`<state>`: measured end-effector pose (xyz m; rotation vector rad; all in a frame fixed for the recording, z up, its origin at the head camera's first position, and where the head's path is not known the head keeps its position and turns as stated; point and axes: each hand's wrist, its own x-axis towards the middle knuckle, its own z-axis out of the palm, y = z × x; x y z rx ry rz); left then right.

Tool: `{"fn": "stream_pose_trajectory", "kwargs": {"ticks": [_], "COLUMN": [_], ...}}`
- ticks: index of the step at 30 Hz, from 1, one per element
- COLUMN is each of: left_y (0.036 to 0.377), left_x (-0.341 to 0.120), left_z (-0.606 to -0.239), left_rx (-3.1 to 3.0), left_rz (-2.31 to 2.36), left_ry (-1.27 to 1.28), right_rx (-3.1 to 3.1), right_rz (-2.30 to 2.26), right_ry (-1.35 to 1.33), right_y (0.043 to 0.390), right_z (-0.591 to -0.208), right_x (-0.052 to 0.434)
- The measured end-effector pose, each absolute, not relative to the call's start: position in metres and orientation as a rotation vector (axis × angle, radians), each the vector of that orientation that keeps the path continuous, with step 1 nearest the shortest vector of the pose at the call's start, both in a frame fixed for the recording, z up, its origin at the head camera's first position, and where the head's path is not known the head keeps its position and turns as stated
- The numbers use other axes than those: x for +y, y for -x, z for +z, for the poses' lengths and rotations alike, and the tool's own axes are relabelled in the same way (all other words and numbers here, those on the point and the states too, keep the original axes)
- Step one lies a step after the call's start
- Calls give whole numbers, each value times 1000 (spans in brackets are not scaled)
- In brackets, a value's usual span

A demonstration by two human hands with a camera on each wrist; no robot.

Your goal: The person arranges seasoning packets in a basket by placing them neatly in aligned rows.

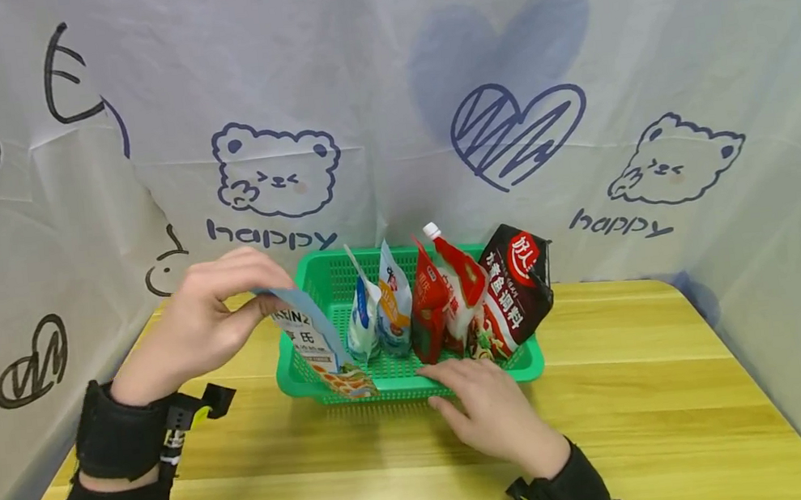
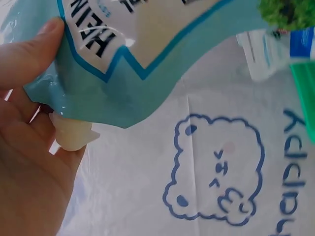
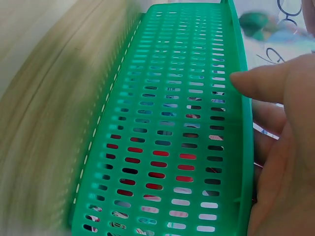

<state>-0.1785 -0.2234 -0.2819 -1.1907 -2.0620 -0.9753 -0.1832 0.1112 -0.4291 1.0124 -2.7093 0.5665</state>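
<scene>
Presently the left hand (image 1: 206, 323) pinches a blue sauce pouch (image 1: 310, 337) by its top, lower end inside the green basket (image 1: 297, 383). Right hand (image 1: 486, 408) rests loosely, fingers touching the front rim. Upright pouches (image 1: 442, 298) crowd the basket's right on the wooden table (image 1: 642, 387).

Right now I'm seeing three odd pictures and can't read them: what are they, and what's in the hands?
No machine here: a person's two bare hands. The wide picture comes from a head camera; the close ones from cameras on each wrist. On the wooden table stands a green basket of upright sauce pouches. The left hand pinches a light blue Heinz pouch at its top, lower end at the basket's front left corner. The right hand rests its fingers on the basket's front rim.
</scene>
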Motion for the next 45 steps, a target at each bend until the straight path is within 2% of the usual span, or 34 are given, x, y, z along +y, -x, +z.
{"fn": "stream_pose_trajectory", "kwargs": {"ticks": [12,18,28,39,45], "left_y": [212,234,258,283,285], "left_x": [-231,-232,-229,-213,-208], "left_z": [-270,-280,-293,-316,-325], "left_rx": [-2380,-2506,-2719,-2653,-2682], "left_rz": [-549,-510,-448,-377,-338], "left_ry": [1069,1061,902,965,976], "right_rx": [-2697,-2689,-2695,-2687,-2697], "right_rz": [518,524,532,534,540], "right_ry": [-1012,-1021,-1025,-1043,-1047], "right_y": [185,186,187,186,186], "right_z": [-430,-430,-431,-432,-431], "right_x": [110,111,111,113,115]}}
